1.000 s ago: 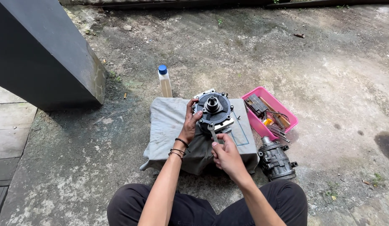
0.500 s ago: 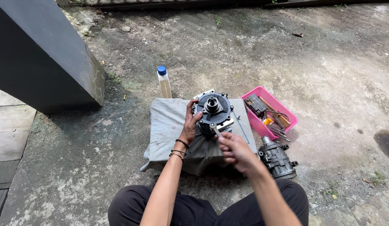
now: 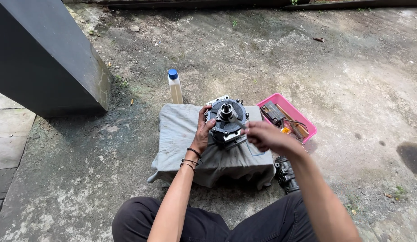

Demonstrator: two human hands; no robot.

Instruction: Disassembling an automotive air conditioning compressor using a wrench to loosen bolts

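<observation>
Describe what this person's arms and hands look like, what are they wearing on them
Both arms are bare up to where the frame cuts them off, with no sleeves and no gloves. The left hand has several thin dark bracelets stacked around its wrist, some apparently beaded. The right hand shows no bracelet or watch; rings cannot be made out on either.

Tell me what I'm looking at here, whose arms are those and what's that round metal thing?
The picture comes from a camera on a person's head, looking down, so those arms are their own. They sit on a concrete floor. The left hand steadies a round dark metal machine part resting on a grey cloth. The right hand hovers beside it; whether it holds anything small is unclear. Nearby stand a bottle with a blue cap, a pink tray of tools, and another dark metal part.
</observation>
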